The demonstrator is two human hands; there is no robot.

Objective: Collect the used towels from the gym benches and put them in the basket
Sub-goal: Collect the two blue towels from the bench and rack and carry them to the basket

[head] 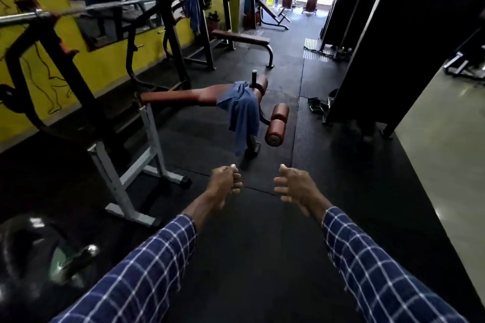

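A blue towel (pixel 242 110) hangs over the foot end of a brown decline bench (pixel 181 96) in the middle of the view. A second blue towel (pixel 193 14) drapes from the rack of the flat bench (pixel 240 37) further back. Both my arms reach forward over the black mat, short of the nearer towel. My left hand (pixel 225 181) has its fingers curled in and holds nothing. My right hand (pixel 295 184) is loosely spread and holds nothing. No basket is in view.
A barbell (pixel 78 10) rests on a rack along the yellow wall at left. White rack legs (pixel 136 173) stand left of my hands. Weight plates (pixel 34 252) lie at bottom left. Black machine columns (pixel 380 42) stand on the right beside a grey floor strip.
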